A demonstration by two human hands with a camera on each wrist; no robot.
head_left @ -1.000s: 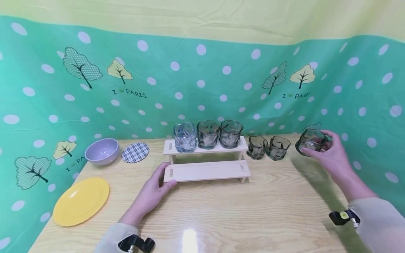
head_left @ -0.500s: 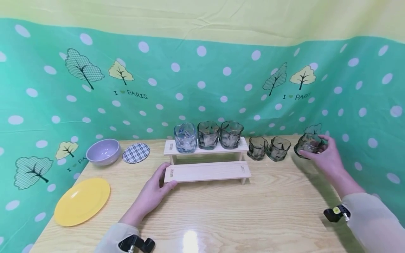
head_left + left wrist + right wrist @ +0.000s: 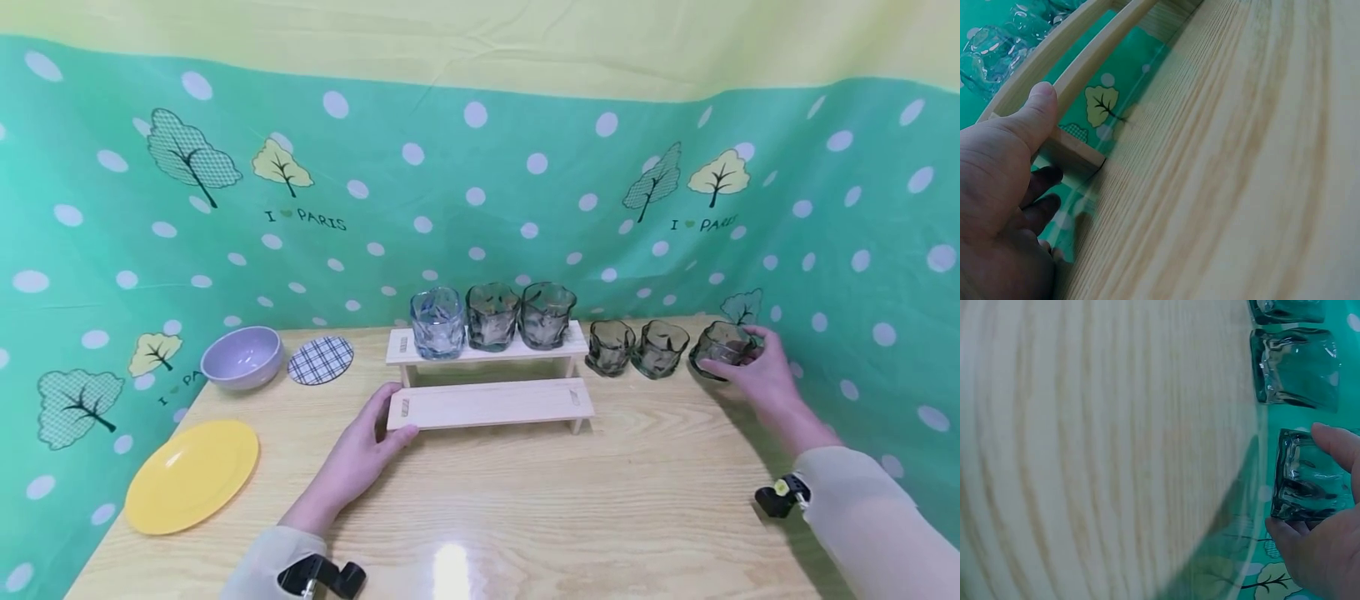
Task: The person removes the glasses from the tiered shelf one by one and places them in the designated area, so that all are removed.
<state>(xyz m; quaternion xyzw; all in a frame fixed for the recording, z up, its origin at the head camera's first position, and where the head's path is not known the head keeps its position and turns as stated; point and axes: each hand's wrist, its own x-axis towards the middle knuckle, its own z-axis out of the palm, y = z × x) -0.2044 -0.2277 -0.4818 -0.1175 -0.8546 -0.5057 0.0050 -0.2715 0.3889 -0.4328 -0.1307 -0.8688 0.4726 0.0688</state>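
My left hand (image 3: 360,457) grips the left end of the lower step of a two-step wooden rack (image 3: 491,405). In the left wrist view its thumb lies along the step's edge, with fingers curled behind the leg. At the back right, my right hand (image 3: 765,379) holds a smoky grey glass tumbler (image 3: 722,343) by its sides, between thumb and fingers. Just left of it stand two more grey tumblers, the nearer one (image 3: 660,350) and the farther one (image 3: 610,348). The right wrist view shows a small gap between the held tumbler (image 3: 1307,481) and its neighbour (image 3: 1297,369).
On the rack's upper step stand a bluish clear tumbler (image 3: 438,325) and two grey ones (image 3: 492,318). At the left are a purple bowl (image 3: 243,358), a checked coaster (image 3: 320,360) and a yellow plate (image 3: 191,475). A green dotted curtain (image 3: 465,183) closes off the back and sides.
My right hand has brought the grey tumbler left and slightly down, closer to the two grey tumblers beside the rack. My left hand has stayed at the rack's end.
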